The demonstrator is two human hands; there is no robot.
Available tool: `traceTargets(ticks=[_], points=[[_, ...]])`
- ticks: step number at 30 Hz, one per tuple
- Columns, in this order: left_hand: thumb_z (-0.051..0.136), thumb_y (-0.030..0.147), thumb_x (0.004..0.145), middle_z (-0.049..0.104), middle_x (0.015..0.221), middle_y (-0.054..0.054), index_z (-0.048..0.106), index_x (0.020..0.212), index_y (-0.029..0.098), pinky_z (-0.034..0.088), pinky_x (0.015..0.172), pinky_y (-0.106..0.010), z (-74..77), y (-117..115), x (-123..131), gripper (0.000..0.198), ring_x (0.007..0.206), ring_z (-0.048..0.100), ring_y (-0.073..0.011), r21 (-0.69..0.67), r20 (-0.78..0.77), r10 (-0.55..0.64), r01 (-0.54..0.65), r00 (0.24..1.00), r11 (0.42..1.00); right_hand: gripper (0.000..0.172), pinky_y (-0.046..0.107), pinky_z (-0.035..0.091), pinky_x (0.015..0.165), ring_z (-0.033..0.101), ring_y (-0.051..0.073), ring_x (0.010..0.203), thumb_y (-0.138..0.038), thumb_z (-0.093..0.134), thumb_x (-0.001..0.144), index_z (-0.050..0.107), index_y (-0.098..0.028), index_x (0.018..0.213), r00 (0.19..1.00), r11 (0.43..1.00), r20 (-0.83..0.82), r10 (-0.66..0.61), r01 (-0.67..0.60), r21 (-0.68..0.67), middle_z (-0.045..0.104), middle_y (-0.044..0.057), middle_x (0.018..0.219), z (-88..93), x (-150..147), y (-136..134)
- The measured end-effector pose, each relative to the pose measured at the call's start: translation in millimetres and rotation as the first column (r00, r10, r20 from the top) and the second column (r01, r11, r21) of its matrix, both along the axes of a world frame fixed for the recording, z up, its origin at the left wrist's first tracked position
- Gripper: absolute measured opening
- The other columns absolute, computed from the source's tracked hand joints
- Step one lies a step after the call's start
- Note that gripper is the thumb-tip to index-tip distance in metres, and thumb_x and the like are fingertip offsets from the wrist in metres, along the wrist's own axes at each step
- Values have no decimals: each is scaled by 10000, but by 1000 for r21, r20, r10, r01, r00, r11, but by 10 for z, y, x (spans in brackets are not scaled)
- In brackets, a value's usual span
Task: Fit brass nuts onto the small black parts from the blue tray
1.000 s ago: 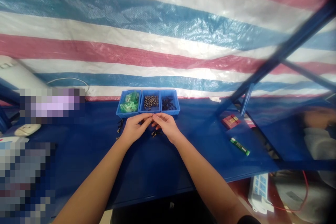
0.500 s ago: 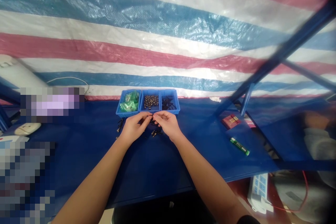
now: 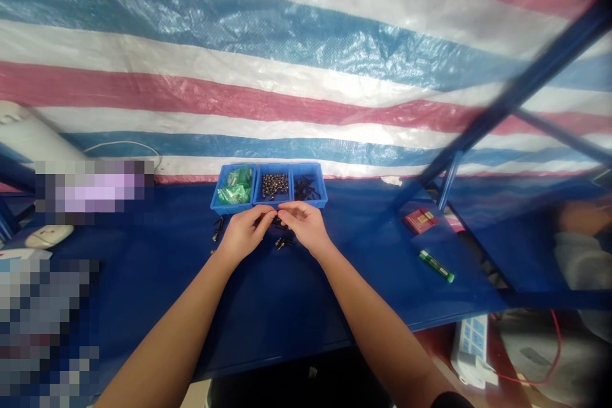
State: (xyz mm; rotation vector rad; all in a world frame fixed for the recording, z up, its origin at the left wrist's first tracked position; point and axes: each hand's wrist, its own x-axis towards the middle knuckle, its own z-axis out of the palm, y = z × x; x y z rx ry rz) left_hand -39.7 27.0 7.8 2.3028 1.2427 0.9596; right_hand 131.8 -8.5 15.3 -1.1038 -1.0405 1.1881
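Observation:
Three blue plastic compartments stand in a row at the back of the blue-covered table. The left bin holds green packets, the middle bin holds small brass-and-black parts, and the right bin holds black screws. My left hand and my right hand sit just in front of the bins, fingertips meeting. Anything between those fingers is hidden. Small dark fasteners lie by my right wrist, and others lie left of my left hand.
A red box and a green-and-white stick lie to the right. A blue metal strut crosses the right side before a striped tarp. A white mouse sits at left. A power strip lies below the table edge.
Both hands have shifted slightly toward the bins, with the fingertips still close together. The loose fasteners and bins stay in place.

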Motion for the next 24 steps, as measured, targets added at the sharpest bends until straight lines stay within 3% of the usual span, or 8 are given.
traceTargets(ticks=[6,9,14,17,21,24], points=[[544,440,924,732,837,-22,682,1123,208,527,649,-206,-8,-6,30,335,709,673,-139,23,72,17,-18,997,1000,273,312,551,673,645,161,683,-408,750,740,746,-199,917,999,1000,-26,-20,20,7,695,22,732,-15,22,8],[531,423,934,745,941,-34,707,1038,210,528,673,-204,-18,1,31,296,767,687,-143,35,75,9,-12,997,999,280,310,547,664,642,159,671,-411,756,733,748,-197,912,999,1000,-25,-21,20,-2,690,17,708,-18,26,14],[489,426,954,726,765,-8,699,980,194,502,634,-195,-8,11,5,313,642,659,-122,-28,17,19,-18,1000,999,275,292,536,639,649,154,675,-391,765,720,744,-194,912,999,1000,-41,-10,9,-11,703,18,735,-23,16,11],[491,431,955,730,781,-7,702,974,196,497,631,-189,16,4,5,317,650,665,-123,-40,12,0,0,1000,999,251,268,517,609,640,143,649,-370,764,724,744,-185,892,999,1000,-52,-9,7,-29,691,11,696,-23,23,16],[485,427,959,747,870,-15,696,1052,205,507,661,-194,34,-8,17,320,688,684,-131,-29,2,-9,9,1000,1000,248,246,498,582,652,140,643,-350,772,718,741,-173,890,989,992,-96,-116,111,-62,703,18,707,-1,76,47],[477,421,964,746,851,-11,697,1053,206,506,665,-200,27,-6,20,320,682,687,-134,-21,-2,0,0,1000,1000,343,269,537,653,695,156,720,-348,779,715,721,-185,1011,957,978,-203,-208,198,-68,748,58,916,24,134,77]])
